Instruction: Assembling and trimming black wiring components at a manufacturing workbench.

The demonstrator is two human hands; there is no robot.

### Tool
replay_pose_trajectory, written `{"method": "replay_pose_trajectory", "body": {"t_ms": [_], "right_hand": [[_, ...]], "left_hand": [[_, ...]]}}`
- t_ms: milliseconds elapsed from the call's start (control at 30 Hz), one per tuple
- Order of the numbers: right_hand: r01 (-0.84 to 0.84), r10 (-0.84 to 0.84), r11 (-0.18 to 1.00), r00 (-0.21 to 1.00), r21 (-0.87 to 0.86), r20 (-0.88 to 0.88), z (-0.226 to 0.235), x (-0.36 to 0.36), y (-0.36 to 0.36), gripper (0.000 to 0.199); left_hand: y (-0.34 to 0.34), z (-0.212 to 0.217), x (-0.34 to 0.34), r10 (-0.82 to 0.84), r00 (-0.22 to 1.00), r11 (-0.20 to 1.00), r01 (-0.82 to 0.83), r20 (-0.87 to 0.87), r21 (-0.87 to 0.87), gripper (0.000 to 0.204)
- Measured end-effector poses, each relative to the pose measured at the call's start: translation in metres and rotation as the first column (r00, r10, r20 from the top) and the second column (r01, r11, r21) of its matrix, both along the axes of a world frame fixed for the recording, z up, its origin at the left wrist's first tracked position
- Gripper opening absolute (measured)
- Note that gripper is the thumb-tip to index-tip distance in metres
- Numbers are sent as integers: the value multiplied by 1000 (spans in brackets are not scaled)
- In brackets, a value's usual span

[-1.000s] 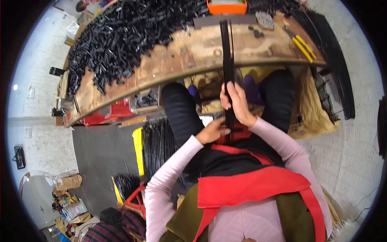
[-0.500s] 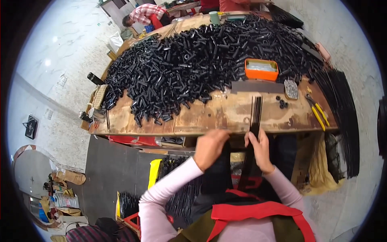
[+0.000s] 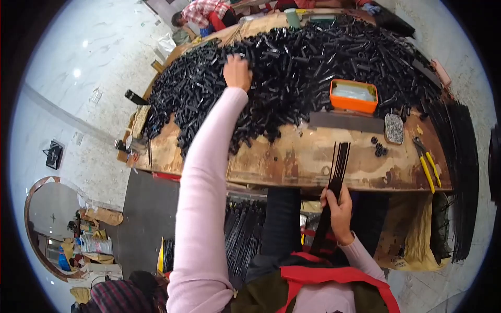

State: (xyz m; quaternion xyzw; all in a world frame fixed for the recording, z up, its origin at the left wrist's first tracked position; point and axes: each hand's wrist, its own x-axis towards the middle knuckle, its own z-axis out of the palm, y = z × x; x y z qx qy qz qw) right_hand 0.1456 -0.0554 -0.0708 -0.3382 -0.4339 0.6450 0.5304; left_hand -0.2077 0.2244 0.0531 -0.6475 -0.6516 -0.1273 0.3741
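My right hand [image 3: 339,211] closes on a bundle of thin black rods [image 3: 339,164], well to the near side of an orange box [image 3: 354,106], thumb and fingers pressed together around it, the rods' upper ends loosely fanned. Yellow-handled pliers [image 3: 429,169] lie open on the wooden table [image 3: 261,166], nearer to me than the box and to its right. Small black rings [image 3: 380,150] cluster nearer than the box, slightly right; a dish of silvery bits [image 3: 394,129] sits just off its near right corner, and a dark flat strip [image 3: 345,122] lies just before it. A heap of black tubular pieces [image 3: 297,68] spreads left of, right of and beyond the box. My left hand [image 3: 237,73] reaches onto the heap, left of the box and slightly farther out, fingers bent and blurred; whether they pinch a piece, I cannot tell. Far beyond the box, to the left, a person in a checked shirt [image 3: 202,12] bends over.
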Motion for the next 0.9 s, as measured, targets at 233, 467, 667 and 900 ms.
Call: {"method": "replay_pose_trajectory", "body": {"t_ms": [233,467,667,900], "right_hand": [[20,-24,997,999,79,46,-7,-7,-25,10],[0,-3,998,999,65,50,-5,-22,-42,14],[21,-26,998,997,64,76,-12,-31,-33,15],[38,-43,998,994,51,102,-20,-32,-20,15]], "left_hand": [[-148,19,17,-102,312,893,448,944,-52,25],[-252,-69,37,39,287,851,493,957,-182,27],[-200,-79,53,-136,740,962,258,658,-91,32],[-186,-85,57,-220,660,931,361,718,-47,19]]}}
